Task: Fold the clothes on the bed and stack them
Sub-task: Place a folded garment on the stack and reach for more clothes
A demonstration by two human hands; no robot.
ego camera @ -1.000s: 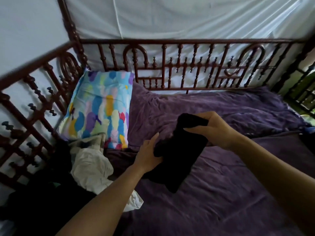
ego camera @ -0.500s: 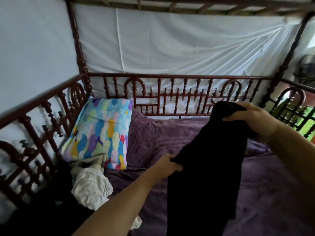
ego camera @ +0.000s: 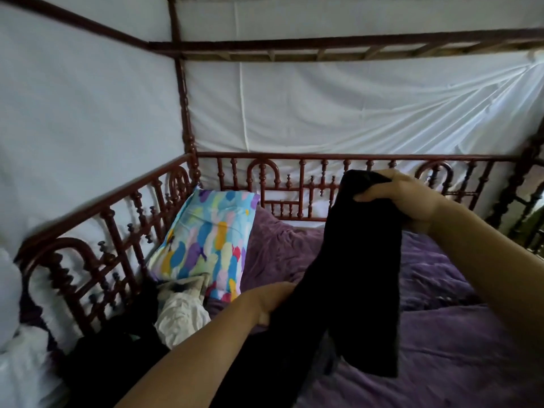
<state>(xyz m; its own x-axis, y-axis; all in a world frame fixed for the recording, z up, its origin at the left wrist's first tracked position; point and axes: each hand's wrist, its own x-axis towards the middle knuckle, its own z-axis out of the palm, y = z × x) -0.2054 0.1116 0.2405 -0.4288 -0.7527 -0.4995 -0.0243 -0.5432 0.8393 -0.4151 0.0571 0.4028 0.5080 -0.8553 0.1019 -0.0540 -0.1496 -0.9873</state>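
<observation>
A long black garment (ego camera: 356,278) hangs in the air above the purple bed cover (ego camera: 447,343). My right hand (ego camera: 403,195) grips its top end, high at the right. Lower down, my left hand (ego camera: 272,301) holds the garment's left edge; part of that hand is hidden behind the cloth. The garment's lower part splits into two hanging lengths. A crumpled white piece of clothing (ego camera: 182,313) lies at the left by the pillow, with a dark heap of clothes (ego camera: 112,363) below it.
A multicoloured pillow (ego camera: 209,242) leans in the bed's far left corner. Dark red wooden railings (ego camera: 117,237) fence the left and far sides, with posts rising to a canopy frame. White cloth (ego camera: 323,113) hangs behind the rails.
Both hands have lifted the black garment off the bed, and it now hangs stretched out and longer. My right hand rose furthest. My view tilted upward.
</observation>
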